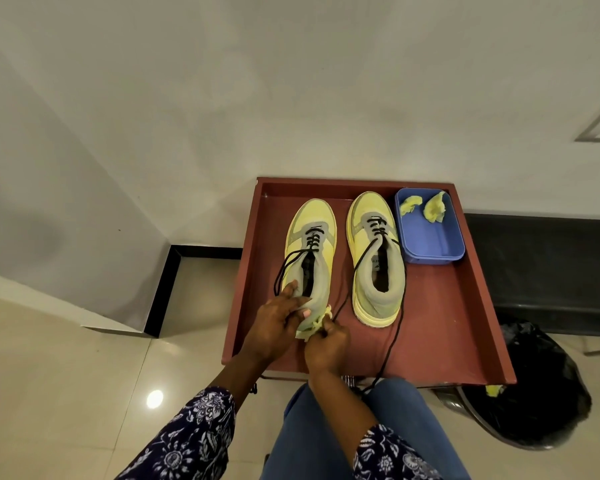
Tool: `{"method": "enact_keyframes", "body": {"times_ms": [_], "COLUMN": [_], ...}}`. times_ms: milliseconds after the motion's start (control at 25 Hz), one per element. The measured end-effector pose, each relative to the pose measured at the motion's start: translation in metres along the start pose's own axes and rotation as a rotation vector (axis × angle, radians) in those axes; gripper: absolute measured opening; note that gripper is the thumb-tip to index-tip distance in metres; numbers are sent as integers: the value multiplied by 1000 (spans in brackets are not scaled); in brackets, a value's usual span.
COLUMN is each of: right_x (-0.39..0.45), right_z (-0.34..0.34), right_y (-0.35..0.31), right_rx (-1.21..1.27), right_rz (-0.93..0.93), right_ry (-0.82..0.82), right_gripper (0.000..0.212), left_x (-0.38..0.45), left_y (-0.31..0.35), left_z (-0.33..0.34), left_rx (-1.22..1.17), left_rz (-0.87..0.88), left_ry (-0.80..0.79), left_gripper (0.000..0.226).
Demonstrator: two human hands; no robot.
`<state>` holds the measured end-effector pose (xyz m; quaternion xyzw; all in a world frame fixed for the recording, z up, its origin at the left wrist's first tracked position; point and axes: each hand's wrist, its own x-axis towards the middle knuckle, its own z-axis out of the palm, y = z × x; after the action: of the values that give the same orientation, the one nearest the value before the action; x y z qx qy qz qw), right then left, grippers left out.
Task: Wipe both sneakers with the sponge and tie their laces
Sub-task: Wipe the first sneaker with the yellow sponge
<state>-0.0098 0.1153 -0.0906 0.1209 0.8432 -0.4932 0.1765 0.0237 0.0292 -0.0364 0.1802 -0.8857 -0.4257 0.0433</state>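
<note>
1. Left hand (pixel 278 325): curled round the heel collar of the left sneaker (pixel 311 251), fingers over the rim, gripping it. Right hand (pixel 326 344): fingers curled, pinching a yellow sponge piece (pixel 315 324) against the heel of that same sneaker. The two hands are just beside each other.
2. Red-brown tray (pixel 458 306): raised rim, carrying both sneakers and a tub. A person's knee in blue jeans (pixel 329 431) sits below its near edge; both sleeves are dark with a white floral print.
3. Black bin bag (pixel 541 386): on the floor at the tray's near right corner, with a yellow scrap (pixel 494 390) on it.
4. Left sneaker: yellow with grey collar, toe pointing away, on the left half of the tray. Its black laces (pixel 286 265) are untied and loop loose over the left side.
5. Right sneaker (pixel 374 258): same make, parallel to the first and just apart from it. Laces untied; one end (pixel 392 337) trails across the tray and over its near edge.
6. Blue plastic tub (pixel 430 237): far right corner of the tray, just beside the right sneaker's toe.
7. Two yellow sponge pieces (pixel 410 203) lie in the tub's far end.
</note>
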Motion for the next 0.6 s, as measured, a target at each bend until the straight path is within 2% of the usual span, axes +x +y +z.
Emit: {"method": "enact_keyframes", "body": {"times_ms": [80, 240, 360, 600], "right_x": [6, 24, 40, 33], "right_z": [-6, -28, -32, -31], "right_y": [-7, -36, -48, -41], "right_rx": [-27, 91, 60, 80], "right_rz": [-9, 67, 55, 21], "right_ry": [-57, -122, -111, -175], "right_gripper": [20, 30, 34, 37], "left_x": [-1, 0, -1, -1], "left_y": [0, 1, 1, 3], "left_z": [0, -1, -1, -1], "left_rx": [12, -5, -9, -28], "left_rz": [1, -13, -13, -40], "left_ry": [0, -6, -10, -4], "left_gripper": [41, 42, 42, 43]}}
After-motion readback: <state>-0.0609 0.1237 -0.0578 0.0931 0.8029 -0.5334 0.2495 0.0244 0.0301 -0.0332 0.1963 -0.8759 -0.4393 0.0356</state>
